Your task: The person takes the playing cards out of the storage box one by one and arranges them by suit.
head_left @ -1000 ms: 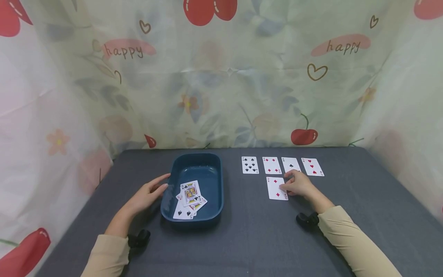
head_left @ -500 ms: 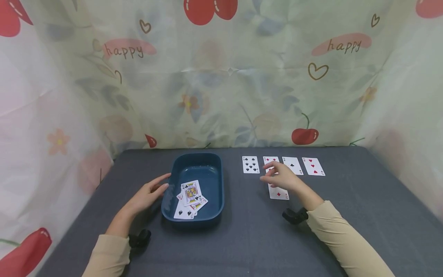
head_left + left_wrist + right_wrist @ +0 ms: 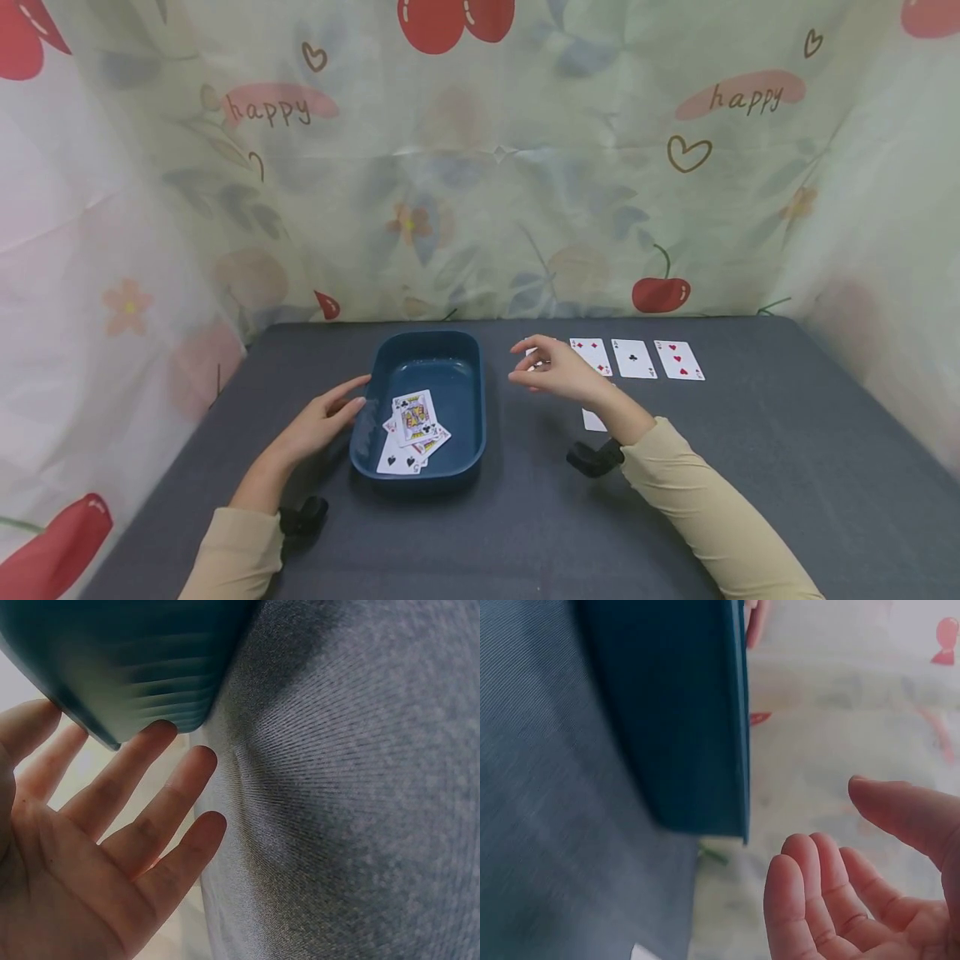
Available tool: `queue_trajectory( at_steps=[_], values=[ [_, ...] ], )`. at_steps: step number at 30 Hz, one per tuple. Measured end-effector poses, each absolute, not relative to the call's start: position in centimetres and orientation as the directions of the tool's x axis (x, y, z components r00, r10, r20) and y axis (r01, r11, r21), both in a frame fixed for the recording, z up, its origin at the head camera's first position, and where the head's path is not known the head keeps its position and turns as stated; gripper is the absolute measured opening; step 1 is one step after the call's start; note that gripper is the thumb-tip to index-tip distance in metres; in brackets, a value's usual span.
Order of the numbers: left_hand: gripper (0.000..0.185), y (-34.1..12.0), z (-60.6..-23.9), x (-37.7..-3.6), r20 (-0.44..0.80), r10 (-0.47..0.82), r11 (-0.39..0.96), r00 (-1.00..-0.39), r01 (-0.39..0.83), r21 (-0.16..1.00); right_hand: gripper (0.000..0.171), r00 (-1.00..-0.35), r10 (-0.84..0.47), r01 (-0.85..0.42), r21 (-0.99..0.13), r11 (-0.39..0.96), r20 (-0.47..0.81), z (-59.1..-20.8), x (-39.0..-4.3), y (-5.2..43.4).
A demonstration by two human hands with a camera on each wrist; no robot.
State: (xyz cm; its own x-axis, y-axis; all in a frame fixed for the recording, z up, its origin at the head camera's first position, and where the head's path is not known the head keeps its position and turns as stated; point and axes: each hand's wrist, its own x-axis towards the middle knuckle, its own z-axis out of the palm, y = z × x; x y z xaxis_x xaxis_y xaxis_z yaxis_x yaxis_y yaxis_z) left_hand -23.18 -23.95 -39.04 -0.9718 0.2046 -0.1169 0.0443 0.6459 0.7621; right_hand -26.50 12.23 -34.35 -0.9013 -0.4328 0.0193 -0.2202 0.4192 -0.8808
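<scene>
The tray (image 3: 465, 417) sits mid-table with a few cards (image 3: 411, 429) lying face up at its near end. The left hand (image 3: 324, 421) rests against its left rim, fingers straight and relaxed. The right hand (image 3: 558, 373) hovers just right of the tray, fingers loosely curled, holding nothing. Beyond it, three cards (image 3: 634, 358) lie in a row.

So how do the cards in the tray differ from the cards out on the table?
The cards in the tray lie in a loose overlapping pile at skewed angles; the cards on the table lie flat, apart and squared in a row. The tray pile has a king of clubs on top; the table row shows low pip cards. The left hand rests by the tray; the right hand hovers over the row. All lie face up.
</scene>
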Motion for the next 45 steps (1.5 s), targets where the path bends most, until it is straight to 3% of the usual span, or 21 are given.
queue_trajectory(
  at_steps=[17,45],
  values=[
    [0.058,-24.1,-39.2,-23.1,-0.108,0.213,0.651,-0.971,0.059,0.757,0.04,-0.831,-0.554,-0.287,-0.883,0.37,0.038,-32.6,-28.1,4.3],
    [0.055,-24.4,-39.1,-23.3,-0.092,0.232,0.624,-0.968,0.075,0.778,0.042,-0.864,-0.489,-0.169,-0.849,0.501,-0.117,-35.3,-30.4,-4.0]
  ],
)
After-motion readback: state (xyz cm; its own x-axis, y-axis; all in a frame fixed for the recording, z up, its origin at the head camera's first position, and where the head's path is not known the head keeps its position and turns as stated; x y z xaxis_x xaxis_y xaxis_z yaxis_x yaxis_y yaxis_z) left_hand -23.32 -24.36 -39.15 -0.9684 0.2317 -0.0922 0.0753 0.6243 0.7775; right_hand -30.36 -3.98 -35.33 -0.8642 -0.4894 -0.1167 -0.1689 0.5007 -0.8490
